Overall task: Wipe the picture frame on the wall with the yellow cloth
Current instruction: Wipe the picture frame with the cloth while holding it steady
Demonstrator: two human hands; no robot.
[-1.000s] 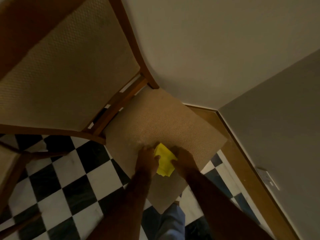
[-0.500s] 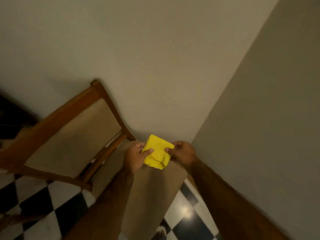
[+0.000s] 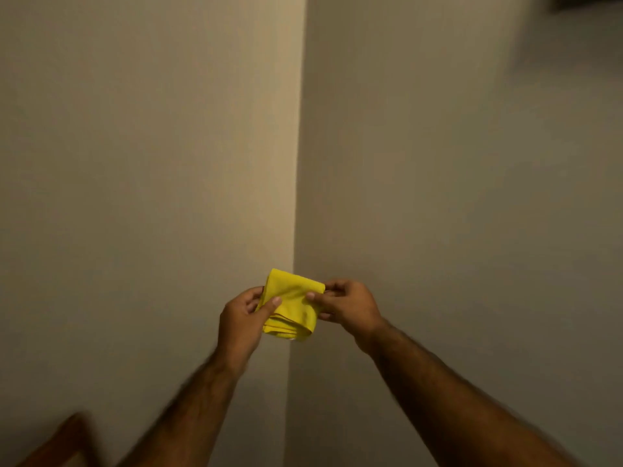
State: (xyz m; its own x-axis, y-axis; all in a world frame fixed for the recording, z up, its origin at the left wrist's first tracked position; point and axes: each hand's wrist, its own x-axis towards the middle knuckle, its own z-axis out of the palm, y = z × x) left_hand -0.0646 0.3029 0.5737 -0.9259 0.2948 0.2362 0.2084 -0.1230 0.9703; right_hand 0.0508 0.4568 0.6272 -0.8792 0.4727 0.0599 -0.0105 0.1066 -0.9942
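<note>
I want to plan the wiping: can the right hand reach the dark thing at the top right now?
Probably not yet: the right hand holds the yellow cloth far below that dark blurred shape.

Two plain walls meet at an inside corner (image 3: 296, 163) running top to bottom, approx. mid-frame. Left wall (image 3: 135, 163) is beige, lit warmer, brightest in a strip next to the corner. Right wall (image 3: 455, 197) is greyer, dimmer. Dark blurred shape (image 3: 586, 1) at top-right edge, w/ soft shadow below it. Bottom-left: blurred brown wooden chair back (image 3: 64, 439). Light overall low, yellowish.
</note>
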